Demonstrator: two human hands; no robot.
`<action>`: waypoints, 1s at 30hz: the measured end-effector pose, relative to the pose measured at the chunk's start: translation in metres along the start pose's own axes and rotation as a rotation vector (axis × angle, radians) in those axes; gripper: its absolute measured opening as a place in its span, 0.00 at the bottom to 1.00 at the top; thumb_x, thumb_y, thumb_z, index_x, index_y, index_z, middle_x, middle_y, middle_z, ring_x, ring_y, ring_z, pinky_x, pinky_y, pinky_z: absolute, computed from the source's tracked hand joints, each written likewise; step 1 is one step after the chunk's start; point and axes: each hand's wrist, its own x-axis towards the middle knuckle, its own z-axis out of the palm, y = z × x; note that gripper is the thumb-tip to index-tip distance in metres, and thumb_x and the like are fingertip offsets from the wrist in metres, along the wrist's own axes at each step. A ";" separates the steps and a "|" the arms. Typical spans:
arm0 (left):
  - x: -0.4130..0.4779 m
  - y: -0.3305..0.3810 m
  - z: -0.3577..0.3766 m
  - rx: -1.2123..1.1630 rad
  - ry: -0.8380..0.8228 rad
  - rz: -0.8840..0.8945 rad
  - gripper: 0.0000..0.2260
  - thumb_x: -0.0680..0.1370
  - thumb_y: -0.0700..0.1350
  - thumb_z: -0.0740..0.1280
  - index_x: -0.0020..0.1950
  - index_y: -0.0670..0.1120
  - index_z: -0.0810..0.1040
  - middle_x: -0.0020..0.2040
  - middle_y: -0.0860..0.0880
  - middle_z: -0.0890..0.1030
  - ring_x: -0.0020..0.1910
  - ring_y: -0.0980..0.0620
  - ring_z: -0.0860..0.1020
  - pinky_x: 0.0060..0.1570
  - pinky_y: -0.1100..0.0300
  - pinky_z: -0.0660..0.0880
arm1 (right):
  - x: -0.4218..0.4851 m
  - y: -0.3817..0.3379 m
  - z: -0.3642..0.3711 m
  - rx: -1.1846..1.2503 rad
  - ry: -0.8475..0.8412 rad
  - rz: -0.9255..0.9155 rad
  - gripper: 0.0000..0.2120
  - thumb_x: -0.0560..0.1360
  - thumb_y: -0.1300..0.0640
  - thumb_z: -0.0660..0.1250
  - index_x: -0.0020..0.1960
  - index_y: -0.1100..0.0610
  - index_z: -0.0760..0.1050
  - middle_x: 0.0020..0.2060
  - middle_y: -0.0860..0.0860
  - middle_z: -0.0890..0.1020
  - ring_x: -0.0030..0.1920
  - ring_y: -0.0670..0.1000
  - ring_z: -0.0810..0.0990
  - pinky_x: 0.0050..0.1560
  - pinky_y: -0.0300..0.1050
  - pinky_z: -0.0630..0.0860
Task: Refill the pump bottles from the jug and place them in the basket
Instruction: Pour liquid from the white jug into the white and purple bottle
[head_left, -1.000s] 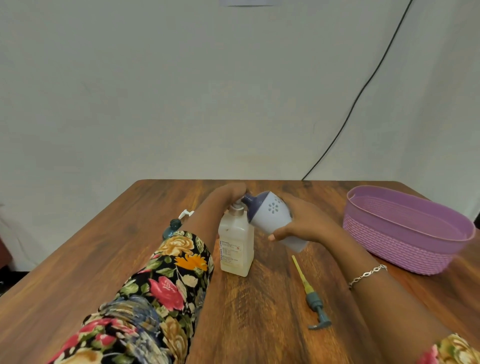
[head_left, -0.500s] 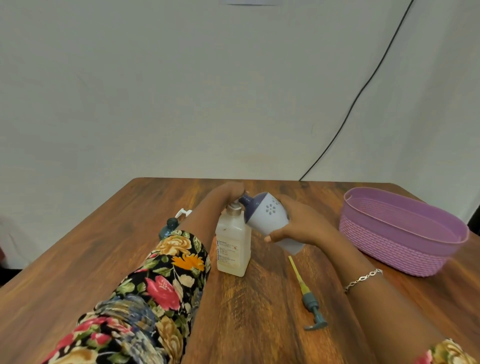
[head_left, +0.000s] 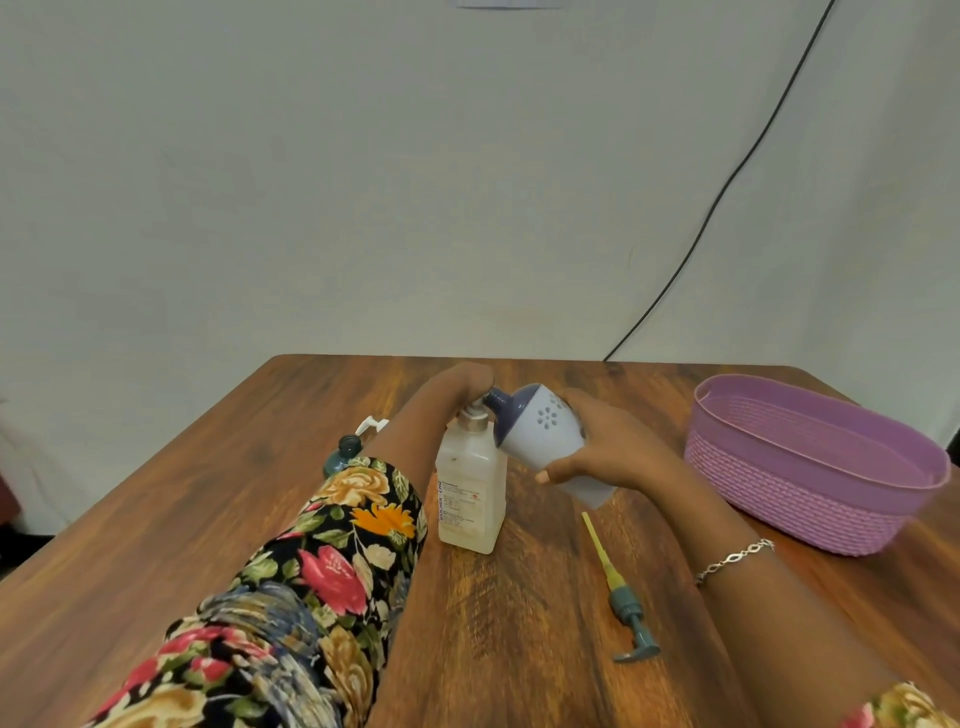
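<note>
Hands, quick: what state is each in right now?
Left hand: curled round the neck of the pump bottle.
Right hand: grips the tilted jug.

Table (head_left: 156, 519) shows dark grained wood with a soft sheen. At three o'clock, basket (head_left: 779, 499): purple plastic, rope-ribbed wall, smooth rim. Bottle (head_left: 470, 483) is cloudy plastic, paper label, shiny metal collar. Jug (head_left: 545, 436) looks smooth, matt plastic. Sleeve (head_left: 322, 561): flowered cloth.

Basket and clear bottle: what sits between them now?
In the head view, the tilted jug, held by the right hand, fills the gap from clear bottle to basket; nearer the camera, a loose pump with a yellow tube lies on the table.
</note>
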 end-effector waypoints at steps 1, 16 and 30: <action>-0.001 0.001 0.000 -0.053 -0.001 0.003 0.08 0.80 0.39 0.55 0.48 0.39 0.73 0.39 0.46 0.71 0.32 0.53 0.68 0.29 0.64 0.67 | 0.000 -0.001 -0.001 0.003 0.002 -0.004 0.35 0.64 0.48 0.76 0.66 0.52 0.64 0.57 0.50 0.74 0.49 0.47 0.71 0.47 0.42 0.71; 0.003 -0.005 0.004 -0.001 0.019 -0.015 0.08 0.79 0.39 0.56 0.46 0.39 0.74 0.41 0.45 0.73 0.37 0.52 0.72 0.38 0.63 0.70 | -0.001 -0.003 -0.006 -0.060 -0.013 -0.002 0.37 0.64 0.48 0.75 0.68 0.51 0.63 0.59 0.50 0.74 0.55 0.50 0.74 0.52 0.46 0.74; -0.002 -0.001 0.002 -0.181 0.012 -0.002 0.14 0.80 0.40 0.53 0.62 0.37 0.70 0.48 0.41 0.74 0.40 0.48 0.72 0.45 0.56 0.69 | -0.002 -0.003 -0.003 0.014 0.017 -0.004 0.37 0.63 0.49 0.76 0.67 0.51 0.64 0.58 0.49 0.74 0.54 0.49 0.73 0.51 0.46 0.73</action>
